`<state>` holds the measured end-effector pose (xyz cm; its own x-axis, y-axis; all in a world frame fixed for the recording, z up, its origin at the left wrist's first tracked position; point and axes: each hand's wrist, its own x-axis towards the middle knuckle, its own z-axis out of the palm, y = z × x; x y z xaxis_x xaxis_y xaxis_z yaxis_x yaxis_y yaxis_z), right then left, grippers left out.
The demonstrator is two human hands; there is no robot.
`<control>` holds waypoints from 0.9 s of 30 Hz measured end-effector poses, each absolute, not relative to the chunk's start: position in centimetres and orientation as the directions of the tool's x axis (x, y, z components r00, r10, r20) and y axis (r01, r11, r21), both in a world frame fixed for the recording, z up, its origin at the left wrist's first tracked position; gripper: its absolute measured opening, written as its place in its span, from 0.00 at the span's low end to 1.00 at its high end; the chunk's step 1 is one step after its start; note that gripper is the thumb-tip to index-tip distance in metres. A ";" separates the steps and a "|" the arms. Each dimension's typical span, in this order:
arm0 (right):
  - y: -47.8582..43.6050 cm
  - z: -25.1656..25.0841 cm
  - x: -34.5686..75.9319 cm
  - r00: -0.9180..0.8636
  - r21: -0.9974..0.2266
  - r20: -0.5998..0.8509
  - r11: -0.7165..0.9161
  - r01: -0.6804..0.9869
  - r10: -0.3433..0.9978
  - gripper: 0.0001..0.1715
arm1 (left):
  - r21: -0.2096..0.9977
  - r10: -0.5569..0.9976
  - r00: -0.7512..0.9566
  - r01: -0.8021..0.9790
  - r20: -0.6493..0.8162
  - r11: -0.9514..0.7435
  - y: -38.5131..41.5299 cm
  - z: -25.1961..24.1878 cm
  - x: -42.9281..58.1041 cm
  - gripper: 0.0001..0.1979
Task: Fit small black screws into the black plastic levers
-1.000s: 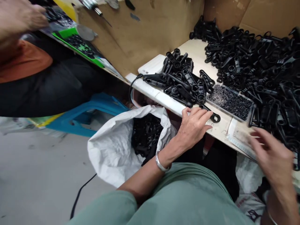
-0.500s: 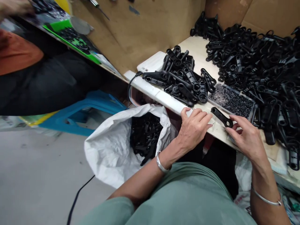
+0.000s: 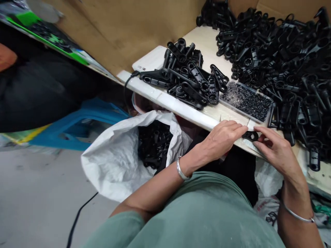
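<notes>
A single black plastic handle part [image 3: 250, 135] lies at the near edge of the workbench [image 3: 207, 43], and both my hands meet on it. My left hand [image 3: 219, 139] has its fingers curled over the part's near end. The thumb and fingers of my right hand [image 3: 274, 151] pinch its other end. Just behind the hands sits a shallow clear tray of small black pieces [image 3: 245, 100]. A small heap of the same handle parts [image 3: 190, 77] lies to the left of the tray.
A large pile of black handle parts [image 3: 281, 51] covers the right and back of the bench against cardboard walls. A white sack of more parts [image 3: 134, 151] stands open below the bench edge. A blue stool [image 3: 77, 120] and another seated person's dark clothing [image 3: 38, 89] are at left.
My right hand came in from the right with one handle part and set it by the bench edge. My left hand slid right onto it. The view shifted down and left.
</notes>
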<state>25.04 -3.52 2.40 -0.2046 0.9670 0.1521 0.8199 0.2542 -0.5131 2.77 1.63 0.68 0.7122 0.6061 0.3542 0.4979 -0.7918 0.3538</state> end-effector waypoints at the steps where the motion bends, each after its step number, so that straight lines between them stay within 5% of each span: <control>1: -3.6 2.5 25.2 -0.197 -0.520 0.156 0.251 0.817 0.968 0.21 | 0.357 0.608 0.712 0.498 0.352 -0.790 1.6 0.6 2.8 0.09; 8: -4.0 3.4 25.7 -0.103 -0.472 0.188 0.181 0.863 0.977 0.15 | 0.350 0.615 0.725 0.515 0.310 -0.783 1.7 1.0 2.6 0.07; 27: -2.8 3.2 23.8 -0.334 -0.281 0.331 0.430 0.858 0.883 0.12 | 0.384 0.608 0.739 0.493 0.289 -0.781 1.7 1.1 2.5 0.08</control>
